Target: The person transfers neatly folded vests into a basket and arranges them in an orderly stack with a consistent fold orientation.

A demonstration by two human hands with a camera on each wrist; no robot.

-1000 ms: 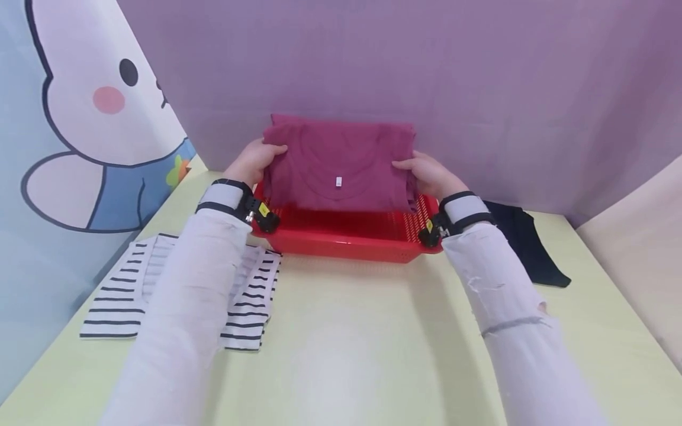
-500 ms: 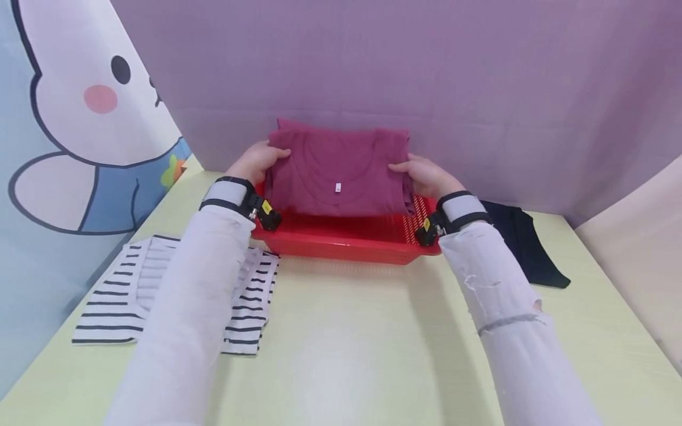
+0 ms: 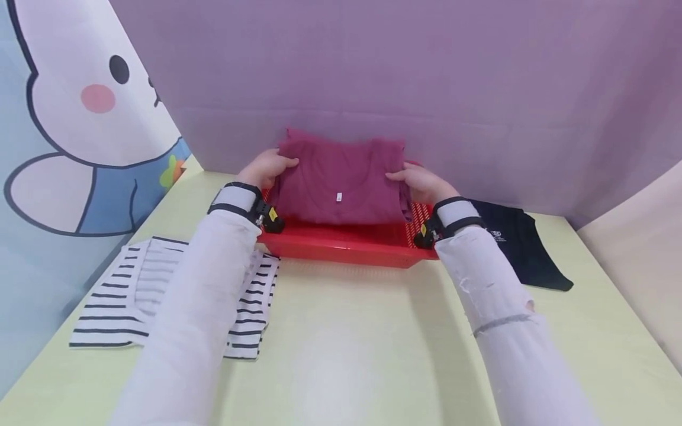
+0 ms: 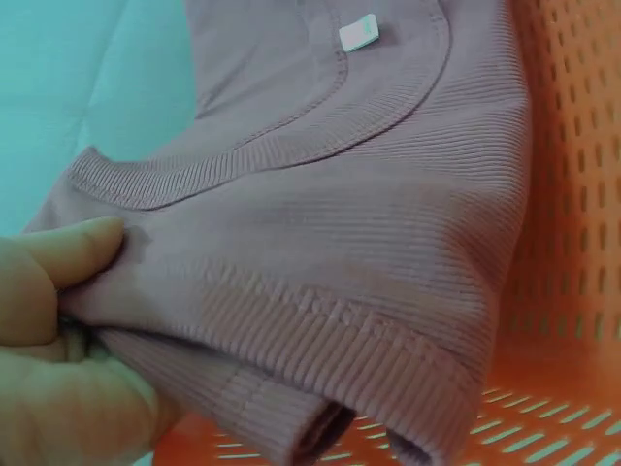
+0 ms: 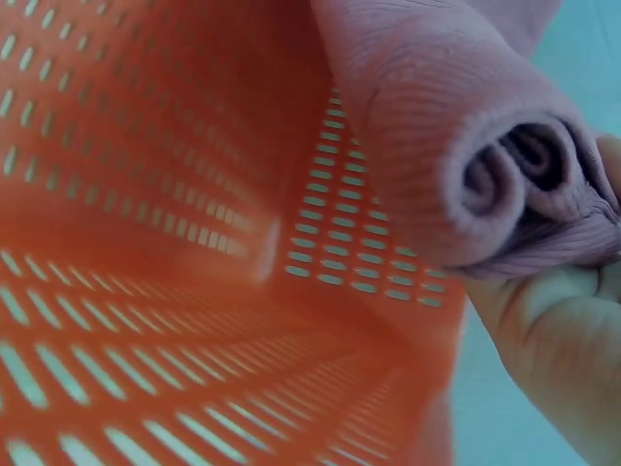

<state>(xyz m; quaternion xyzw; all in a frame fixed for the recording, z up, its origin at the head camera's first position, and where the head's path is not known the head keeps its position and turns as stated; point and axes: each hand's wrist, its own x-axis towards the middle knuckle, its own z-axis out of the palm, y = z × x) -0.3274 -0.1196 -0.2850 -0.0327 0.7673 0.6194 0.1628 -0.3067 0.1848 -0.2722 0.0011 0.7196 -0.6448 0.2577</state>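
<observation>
Purple backdrop (image 3: 405,65) straight ahead, cartoon panel (image 3: 80,136) over on the left, pale tabletop (image 3: 341,337) stretching out below; and right in the middle of it all sits the red basket (image 3: 341,254), with the folded burgundy garment (image 3: 341,171) held over its opening! Left hand (image 3: 268,168) on one end, right hand (image 3: 421,182) on the other; both sets of fingers are clamped on the cloth, and the left wrist view shows the left thumb pressed on top with the fold gripped beneath; on the right, that wrist's view gives us the rolled layers at the garment's end with the hand tucked against them, though part of the grip runs out of frame.

Now look at the line of it; the garment's long axis runs from side to side, hand to hand, and the basket's long side runs the same way just beneath; neither hand is nearer, each has its own end, and the little white tag (image 3: 338,197) sits about midway between them! The cloth is slanted, neckline facing the head camera, its lower edge out over the basket's hollow; whether it touches the basket anywhere, I cannot tell.

Out on the wings, a striped garment (image 3: 106,313) lies on the tabletop to the left, partly hidden by the left sleeve (image 3: 197,313); to the right, beyond the right wrist, a dark garment (image 3: 533,254) lies flat, a small pale print just showing.
</observation>
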